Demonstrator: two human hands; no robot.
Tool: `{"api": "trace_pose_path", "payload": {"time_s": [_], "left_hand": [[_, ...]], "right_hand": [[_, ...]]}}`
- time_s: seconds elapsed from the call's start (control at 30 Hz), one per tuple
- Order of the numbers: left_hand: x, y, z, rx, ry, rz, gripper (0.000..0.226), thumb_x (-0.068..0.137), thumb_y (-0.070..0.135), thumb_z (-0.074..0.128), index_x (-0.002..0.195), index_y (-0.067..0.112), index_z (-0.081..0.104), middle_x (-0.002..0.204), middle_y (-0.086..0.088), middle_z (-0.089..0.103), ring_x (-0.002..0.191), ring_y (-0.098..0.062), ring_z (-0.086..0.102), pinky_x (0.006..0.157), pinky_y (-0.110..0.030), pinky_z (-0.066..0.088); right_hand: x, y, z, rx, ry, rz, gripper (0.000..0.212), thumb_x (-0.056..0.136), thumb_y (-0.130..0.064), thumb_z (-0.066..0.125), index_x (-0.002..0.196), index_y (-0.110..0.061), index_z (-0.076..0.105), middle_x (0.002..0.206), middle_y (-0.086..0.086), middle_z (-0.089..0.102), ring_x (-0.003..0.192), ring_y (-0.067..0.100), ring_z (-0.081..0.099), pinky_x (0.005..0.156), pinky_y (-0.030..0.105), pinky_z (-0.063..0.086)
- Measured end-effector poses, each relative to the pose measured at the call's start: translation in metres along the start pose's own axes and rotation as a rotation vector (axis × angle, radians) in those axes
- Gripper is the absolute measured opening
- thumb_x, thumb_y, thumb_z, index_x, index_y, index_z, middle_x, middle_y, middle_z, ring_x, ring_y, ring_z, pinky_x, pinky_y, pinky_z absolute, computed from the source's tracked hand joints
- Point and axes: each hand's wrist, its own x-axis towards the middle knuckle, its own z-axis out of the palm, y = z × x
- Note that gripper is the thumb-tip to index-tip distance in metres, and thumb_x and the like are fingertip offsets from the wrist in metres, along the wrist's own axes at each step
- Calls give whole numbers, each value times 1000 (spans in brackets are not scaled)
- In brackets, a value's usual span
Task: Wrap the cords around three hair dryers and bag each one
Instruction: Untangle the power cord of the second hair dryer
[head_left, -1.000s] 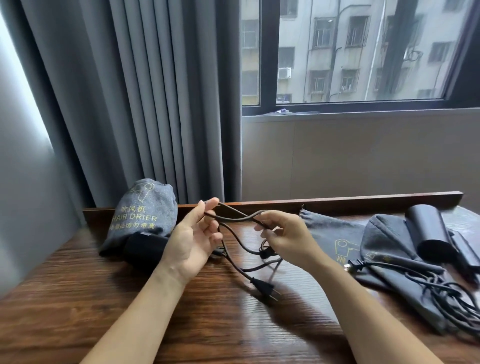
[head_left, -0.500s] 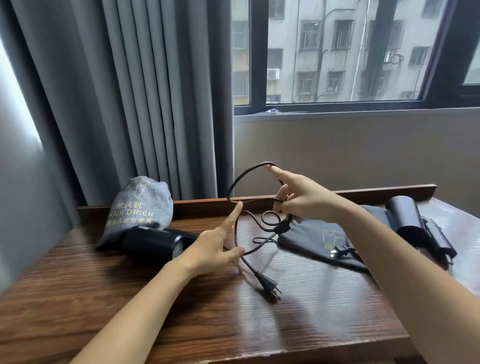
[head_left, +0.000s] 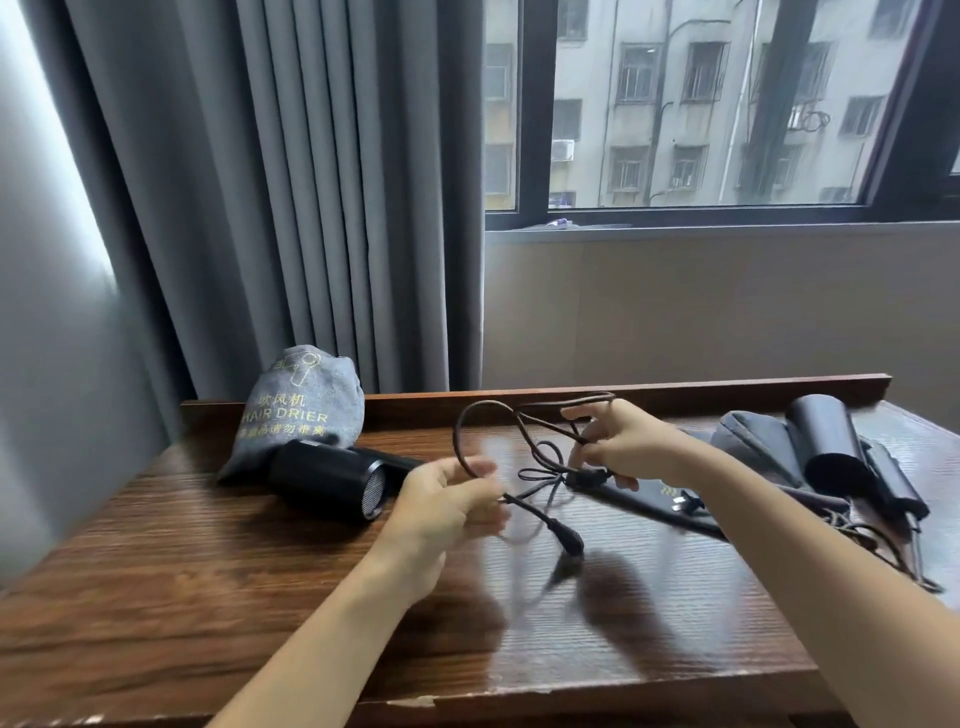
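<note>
A black hair dryer (head_left: 332, 480) lies on its side on the wooden table (head_left: 208, 587), mesh end facing me. Its black cord (head_left: 488, 410) loops up between my hands. My left hand (head_left: 447, 506) grips the cord just behind the plug (head_left: 569, 540), which hangs low over the table. My right hand (head_left: 618, 441) pinches the cord's upper loops above a flat grey bag (head_left: 654, 496). A filled grey bag printed HAIR DRIER (head_left: 298, 410) stands behind the dryer. A second black dryer (head_left: 826, 441) rests on another grey bag (head_left: 753, 447) at the right.
A raised wooden lip (head_left: 675, 392) runs along the table's back edge. Grey curtains (head_left: 291, 208) hang behind the left side, and a window sits above a beige wall. A tangle of cord (head_left: 872, 535) lies at the far right.
My right hand dropped from its raised position, lowering the cord loop. My left hand went from open fingers to gripping the cord near the plug, which lifted off the table.
</note>
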Motion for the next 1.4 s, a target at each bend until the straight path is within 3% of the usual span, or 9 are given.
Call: {"api": "trace_pose_path", "payload": {"time_s": [0.23,0.4,0.63,0.77,1.0,1.17,1.23,1.33,1.4], "left_hand": [[-44,-28,-32,518,19,121,12,100,22,69,88,18,72,77,-1,76,74,-18,74,73,-42,61],[-49,-40,-23,1001,94,212,28,97,53,62,83,30,68,78,14,71,79,-4,64,76,-30,48],[-52,-41,-3,1389,1,334,33,107,57,36,108,29,54,106,1,66,107,-20,60,88,-34,46],[-50,-45,18,1556,-30,398,34,111,50,27,116,25,50,112,0,68,111,-24,59,86,-36,47],[-40,-14,-2,1502,-212,142,22,104,44,46,106,25,56,112,-2,68,108,-29,64,88,-41,50],[-9,23,-69,1255,512,157,33,102,51,48,103,20,61,107,-8,72,105,-38,67,86,-43,51],[6,28,-93,1298,721,-26,65,104,62,33,121,5,58,121,-22,68,114,-45,64,90,-46,49],[28,26,-120,1123,609,-388,117,77,97,7,113,2,65,108,-20,74,98,-38,74,91,-42,59],[36,26,-124,880,496,-469,109,69,103,18,102,5,54,91,-20,73,70,-32,77,65,-37,65]], "right_hand": [[9,6,13,111,16,-20,16,88,9,69,103,4,70,84,27,73,47,17,58,45,28,51],[10,5,40,491,-130,17,34,89,20,62,119,5,64,114,24,70,99,38,76,68,38,64],[-23,22,55,290,385,-74,40,92,12,47,95,-18,74,99,11,75,92,24,74,72,36,64],[-48,28,61,40,315,-181,17,103,-20,56,105,-23,73,96,-6,74,91,9,69,80,34,58],[-67,46,77,-342,156,-427,25,101,-25,53,97,-13,74,112,1,64,109,11,57,95,21,44],[-63,54,80,-221,283,-436,10,98,-17,67,94,-20,77,108,-11,67,104,4,62,85,9,44],[-56,51,84,-176,460,-433,8,95,-15,72,90,-21,75,96,-12,67,93,5,64,76,12,46],[-42,35,85,-167,610,-484,12,95,-14,72,83,-16,72,82,-15,58,82,0,57,72,8,39],[-31,22,82,-211,531,-513,14,96,-18,71,81,-18,70,76,-18,56,76,-1,56,68,10,37]]}}
